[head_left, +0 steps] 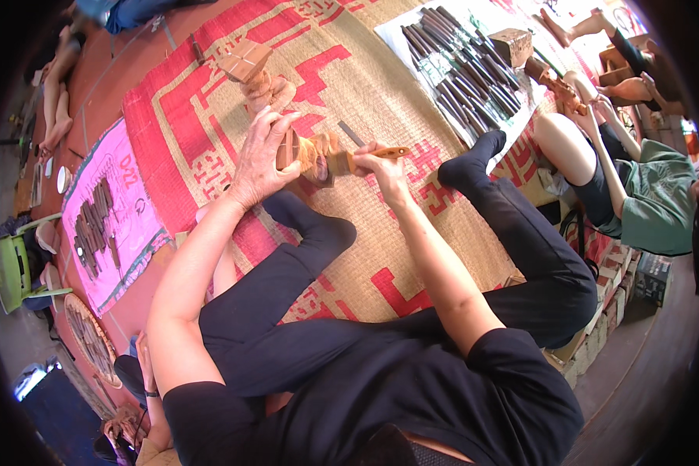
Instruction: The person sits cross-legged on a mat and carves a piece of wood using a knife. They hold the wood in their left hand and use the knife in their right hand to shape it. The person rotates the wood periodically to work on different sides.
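My left hand [260, 155] grips the carved wooden figure [312, 154] by its block-shaped base, fingers curled over the far side. My right hand [379, 165] is closed around a flat paintbrush [388, 153] with a yellow-orange wooden handle. Its bristles meet the carving's right side, or come very near it. Just beyond my left fingers, a second wooden carving [268, 89] with a square block end [245, 60] rests on the mat. A thin flat metal tool [351, 133] lies past the brush.
The red-and-tan woven mat [365, 70] lies under my legs. Rows of dark carving tools [462, 74] cover a white sheet at far right, beside a wooden block [512, 46]. More tools [95, 225] lie on a pink cloth [124, 167] at left. A person in green [660, 198] sits at right holding a carving.
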{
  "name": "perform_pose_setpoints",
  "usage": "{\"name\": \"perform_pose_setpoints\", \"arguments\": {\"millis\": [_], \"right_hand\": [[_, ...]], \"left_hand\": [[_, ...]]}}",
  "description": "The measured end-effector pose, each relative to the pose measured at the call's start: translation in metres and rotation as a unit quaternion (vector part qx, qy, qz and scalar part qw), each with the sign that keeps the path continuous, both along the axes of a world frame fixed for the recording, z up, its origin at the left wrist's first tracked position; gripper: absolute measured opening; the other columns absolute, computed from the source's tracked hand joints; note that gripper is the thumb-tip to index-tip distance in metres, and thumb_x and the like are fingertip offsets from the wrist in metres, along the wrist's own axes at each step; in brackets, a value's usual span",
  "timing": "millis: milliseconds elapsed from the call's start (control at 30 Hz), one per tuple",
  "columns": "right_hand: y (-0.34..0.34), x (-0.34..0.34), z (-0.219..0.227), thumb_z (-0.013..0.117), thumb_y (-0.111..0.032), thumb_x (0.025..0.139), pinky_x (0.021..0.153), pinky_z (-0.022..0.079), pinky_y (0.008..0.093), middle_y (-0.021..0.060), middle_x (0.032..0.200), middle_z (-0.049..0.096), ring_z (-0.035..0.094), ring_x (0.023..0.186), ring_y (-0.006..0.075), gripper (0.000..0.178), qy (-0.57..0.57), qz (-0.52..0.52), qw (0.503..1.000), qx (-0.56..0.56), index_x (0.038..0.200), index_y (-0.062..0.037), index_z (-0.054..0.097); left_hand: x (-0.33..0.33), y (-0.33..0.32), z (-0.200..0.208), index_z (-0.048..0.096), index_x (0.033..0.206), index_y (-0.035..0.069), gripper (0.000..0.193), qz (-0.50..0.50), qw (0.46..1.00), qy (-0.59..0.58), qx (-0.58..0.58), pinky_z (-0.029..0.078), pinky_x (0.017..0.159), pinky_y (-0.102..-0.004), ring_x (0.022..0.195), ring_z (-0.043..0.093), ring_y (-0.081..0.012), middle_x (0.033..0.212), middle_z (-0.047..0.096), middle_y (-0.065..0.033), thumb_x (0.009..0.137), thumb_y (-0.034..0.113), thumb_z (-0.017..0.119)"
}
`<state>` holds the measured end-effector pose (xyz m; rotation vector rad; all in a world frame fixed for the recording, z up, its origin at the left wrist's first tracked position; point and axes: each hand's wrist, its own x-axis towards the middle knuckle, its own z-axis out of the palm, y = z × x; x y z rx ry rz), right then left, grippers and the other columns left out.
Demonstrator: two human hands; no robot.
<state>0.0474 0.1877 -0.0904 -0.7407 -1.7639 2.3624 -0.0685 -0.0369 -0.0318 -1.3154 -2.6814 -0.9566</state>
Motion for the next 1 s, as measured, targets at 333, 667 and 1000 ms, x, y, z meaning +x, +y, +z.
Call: {"name": "perform_pose_setpoints", "arguments": {"millis": [333,667,1000], "right_hand": [[0.014,-0.022,-0.081,0.069,-0.017,0.081,0.068,0.047,0.0283,0.0012,0.076,0.06,0.056,0.071,0.0118,0.014,0.011,-0.04,0.997,0.072,0.085,-0.0047,0.063],[0.013,-0.007,0.004,0.072,-0.009,0.076,0.056,0.047,0.0251,0.0071,0.069,0.062,0.059,0.064,0.011,0.016,0.038,-0.032,0.998,0.031,0.084,0.0011,0.062],[0.009,0.018,0.012,0.071,-0.006,0.075,0.055,0.047,0.0248,0.006,0.067,0.061,0.058,0.059,0.012,0.012,0.01,0.088,0.996,0.018,0.078,0.0011,0.062]], "left_hand": [[0.002,0.013,0.003,0.043,0.139,0.013,0.084,-0.012,0.999,0.029,0.019,0.033,0.113,-0.049,0.133,0.037,-0.0414,0.127,0.043,-0.0179,0.062,0.024,0.074],[0.0,0.019,-0.002,0.044,0.139,0.014,0.079,0.026,0.998,0.046,0.026,0.036,0.111,-0.0469,0.132,0.038,-0.0396,0.124,0.044,-0.0161,0.066,0.021,0.073],[-0.006,0.022,-0.004,0.045,0.138,0.012,0.076,0.089,0.995,0.023,0.033,0.038,0.107,-0.0443,0.12,0.045,-0.0362,0.118,0.047,-0.015,0.067,0.022,0.07]]}}
